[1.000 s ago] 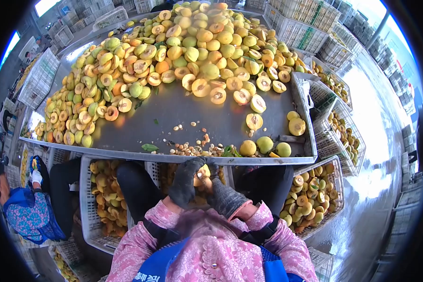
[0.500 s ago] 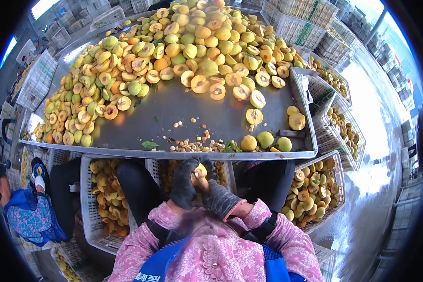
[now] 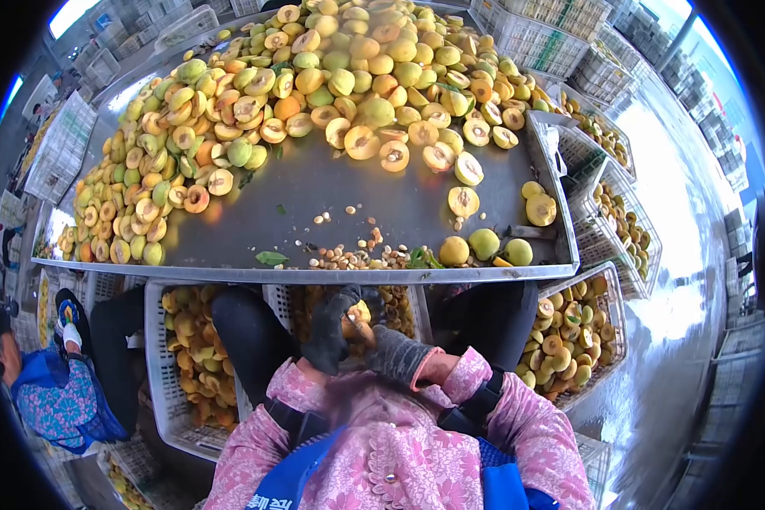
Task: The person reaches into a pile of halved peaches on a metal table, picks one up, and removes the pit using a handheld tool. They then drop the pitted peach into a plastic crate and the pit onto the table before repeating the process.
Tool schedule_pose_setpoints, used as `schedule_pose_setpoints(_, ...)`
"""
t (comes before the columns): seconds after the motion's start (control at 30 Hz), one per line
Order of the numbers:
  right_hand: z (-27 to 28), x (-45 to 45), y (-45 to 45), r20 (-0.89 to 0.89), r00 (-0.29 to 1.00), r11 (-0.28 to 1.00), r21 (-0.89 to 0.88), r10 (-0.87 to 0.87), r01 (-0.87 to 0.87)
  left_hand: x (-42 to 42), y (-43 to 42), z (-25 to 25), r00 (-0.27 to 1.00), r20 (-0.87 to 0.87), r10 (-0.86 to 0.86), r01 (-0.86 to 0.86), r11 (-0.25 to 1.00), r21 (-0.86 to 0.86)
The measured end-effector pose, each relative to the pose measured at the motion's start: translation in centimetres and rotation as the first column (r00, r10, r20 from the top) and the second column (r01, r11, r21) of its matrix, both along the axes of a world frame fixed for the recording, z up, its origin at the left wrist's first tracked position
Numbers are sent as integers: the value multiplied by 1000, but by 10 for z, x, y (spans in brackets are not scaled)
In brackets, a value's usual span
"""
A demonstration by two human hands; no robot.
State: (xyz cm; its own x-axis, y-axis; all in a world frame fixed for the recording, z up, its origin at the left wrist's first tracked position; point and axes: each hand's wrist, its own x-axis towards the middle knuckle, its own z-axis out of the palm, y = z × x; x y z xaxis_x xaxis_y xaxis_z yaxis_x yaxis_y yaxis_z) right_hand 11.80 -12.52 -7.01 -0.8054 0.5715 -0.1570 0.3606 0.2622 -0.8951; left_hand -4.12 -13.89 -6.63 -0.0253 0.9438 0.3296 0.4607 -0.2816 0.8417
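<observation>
Dark-gloved, my left hand (image 3: pixel 325 331) is closed around a yellow peach piece (image 3: pixel 358 311) just below the table's front edge. My right hand (image 3: pixel 397 352), in a grey knit glove, is pressed close beside it. Its fingers are closed on a small brown-handled tool (image 3: pixel 365 333) whose tip meets the peach; most of this tool is hidden. Under my hands stands a crate of peach halves (image 3: pixel 397 308). On the metal table (image 3: pixel 314 183) lie heaped halved peaches (image 3: pixel 255 106) and, near the front edge, scattered pits (image 3: pixel 361 258).
Crates of peach halves stand by my left leg (image 3: pixel 155 365) and right leg (image 3: pixel 617 327). More filled crates (image 3: pixel 650 225) line the table's right side. Three whole peaches (image 3: pixel 484 245) lie at the front right. A co-worker (image 3: pixel 64 395) sits at the left.
The view has shifted slightly. My right hand has moved a little down and right relative to my left, and the peach piece stays in my left hand.
</observation>
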Motion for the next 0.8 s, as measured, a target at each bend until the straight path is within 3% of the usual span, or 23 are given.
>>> schedule_pose_setpoints(0.1,28,3,4,-188,982,971,-236,-15,-30,-3,-1,-3,998,57,-37,41,997,-68)
schedule_pose_setpoints(0.13,37,4,7,-119,991,885,-466,-63,0,-3,-1,-5,996,78,-41,49,994,-101)
schedule_pose_setpoints(0.2,46,4,11,41,994,557,-825,-101,91,-2,-3,-7,995,99,4,5,996,-94)
schedule_pose_setpoints(0.3,39,7,5,-4,966,337,-938,-259,86,-3,-4,-14,996,85,28,-24,998,-54)
schedule_pose_setpoints(0.4,46,5,7,0,965,272,-959,-261,74,-3,-6,-24,998,38,51,-52,999,12)
schedule_pose_setpoints(0.47,31,2,-2,-77,932,351,-935,-355,56,-3,-8,-38,994,99,54,-50,998,-40)
schedule_pose_setpoints(0.53,8,1,-11,-257,898,578,-816,-356,-5,-3,-7,-54,967,247,65,-23,986,-166)
schedule_pose_setpoints(0.57,2,-1,-13,-382,879,738,-673,-286,-52,-2,-7,-57,944,318,86,-16,976,-217)
schedule_pose_setpoints(0.63,-5,4,-14,-417,855,623,-768,-309,-150,3,-9,-62,904,402,149,-44,965,-258)
schedule_pose_setpoints(0.67,10,9,-9,-310,865,296,-934,-393,-200,5,-10,-63,890,420,177,-65,961,-267)
schedule_pose_setpoints(0.7,17,11,-7,-182,883,-69,-970,-433,-233,7,-10,-62,898,394,198,-102,963,-251)
schedule_pose_setpoints(0.8,11,5,-14,-75,867,-8,-996,-493,-91,3,-12,-75,927,324,191,-125,969,-212)
